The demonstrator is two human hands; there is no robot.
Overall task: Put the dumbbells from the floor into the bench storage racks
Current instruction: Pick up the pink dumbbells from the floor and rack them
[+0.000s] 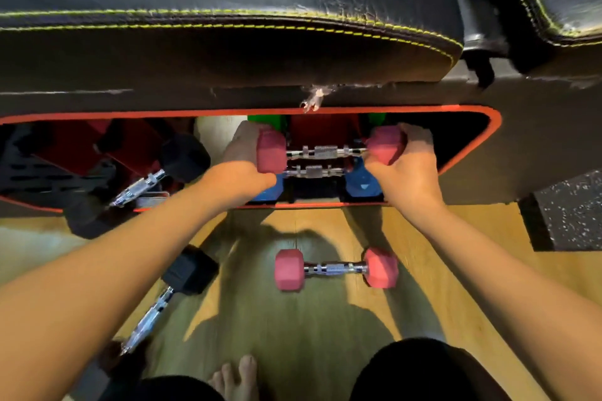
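A blue dumbbell (363, 184) and black dumbbell (143, 185) crowd the rack opening (469, 146); its right end is open.

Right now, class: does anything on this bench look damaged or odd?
Yes. The bench pad is torn along its lower front edge: a frayed tear hangs just above the orange-rimmed storage opening, over the red dumbbell both hands hold.

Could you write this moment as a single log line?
step: racking | held: red dumbbell, left hand and right hand on its ends | rack: blue dumbbell | floor: second red dumbbell, black dumbbell
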